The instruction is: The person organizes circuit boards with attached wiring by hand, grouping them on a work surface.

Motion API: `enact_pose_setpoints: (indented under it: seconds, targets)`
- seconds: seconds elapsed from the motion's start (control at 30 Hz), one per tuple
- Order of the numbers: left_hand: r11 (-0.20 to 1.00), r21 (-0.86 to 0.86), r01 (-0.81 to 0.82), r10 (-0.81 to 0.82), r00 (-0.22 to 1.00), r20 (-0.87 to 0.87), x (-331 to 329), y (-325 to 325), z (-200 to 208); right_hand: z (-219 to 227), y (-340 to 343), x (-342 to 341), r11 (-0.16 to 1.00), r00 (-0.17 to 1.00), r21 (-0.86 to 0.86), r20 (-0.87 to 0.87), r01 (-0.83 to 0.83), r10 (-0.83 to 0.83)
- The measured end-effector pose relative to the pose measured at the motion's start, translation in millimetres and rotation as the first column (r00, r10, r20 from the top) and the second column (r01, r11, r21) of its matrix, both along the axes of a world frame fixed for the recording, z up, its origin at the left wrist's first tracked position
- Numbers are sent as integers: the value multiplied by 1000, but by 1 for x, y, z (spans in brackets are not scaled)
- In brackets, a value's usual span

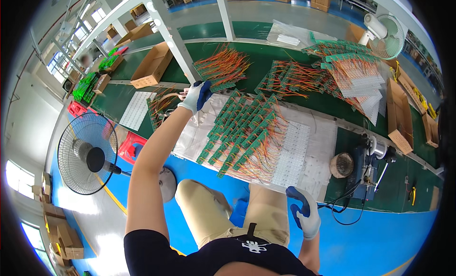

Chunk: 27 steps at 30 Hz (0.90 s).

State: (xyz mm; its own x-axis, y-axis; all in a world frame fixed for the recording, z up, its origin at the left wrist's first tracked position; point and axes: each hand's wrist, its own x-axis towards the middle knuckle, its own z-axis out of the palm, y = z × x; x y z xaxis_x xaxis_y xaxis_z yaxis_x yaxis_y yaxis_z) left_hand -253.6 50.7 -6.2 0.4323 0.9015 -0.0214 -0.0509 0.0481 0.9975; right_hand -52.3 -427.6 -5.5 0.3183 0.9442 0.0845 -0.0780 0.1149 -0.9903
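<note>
Our left hand [196, 97], gloved in white and blue, curls beside the metal post [172, 36]; we cannot tell whether it grips anything. Our right hand [304, 212] is parted wide near the surface [408, 178] edge. Wired green circuit boards [243, 154] lie between our hands on a pale sheet [324, 145].

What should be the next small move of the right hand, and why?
Perhaps the right hand should rise to steady the near edge of the white dotted panel: it looks empty, thumb and fingers apart, close to that edge, while the left hand is far across the bench, near the white post.
</note>
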Motion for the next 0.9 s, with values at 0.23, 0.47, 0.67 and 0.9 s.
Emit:
enact_pose_setpoints:
  seconds: [0.23, 0.47, 0.67, 0.9]
  targets:
    - [998, -2, -63, 62, 988, 141, 29, 35, 12, -7, -6, -15, 997, 998, -46, -22, -62, 61]
    - [894, 207, -397, 440, 864, -244, 35, 83, 19, -12, -14, -23, 997, 993, -47, -102, -68, 63]
    - [772, 569, -282, 622, 519, -587, 32, 104, 24, -13, -16, -14, 996, 994, -39, -73, -83, 80]
    - [963, -174, -203, 250, 917, 311, 44, 114, 34, -13, -11, -5, 994, 986, -90, -162, -62, 47]
